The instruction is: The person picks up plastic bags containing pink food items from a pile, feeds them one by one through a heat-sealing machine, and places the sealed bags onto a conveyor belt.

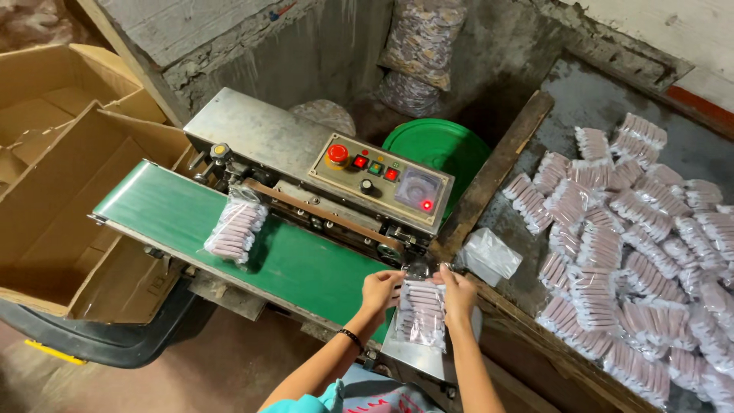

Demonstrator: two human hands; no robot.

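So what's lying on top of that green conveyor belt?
One clear packet of pink sticks lies on the green belt, its top edge tucked under the sealing machine, so that edge is hidden.

The conveyor belt (191,222) is plain green; the sealing machine (306,164) is dull grey metal, its control panel (382,180) beige with a red round button (337,154), red lit squares and a black knob; the clear bag (420,313) shows rows of pale pink sticks; the wristband (351,337) is black; the lid (440,149) is bright green; the cardboard box (61,191) is brown; the tabletop (589,99) is stained dark grey.
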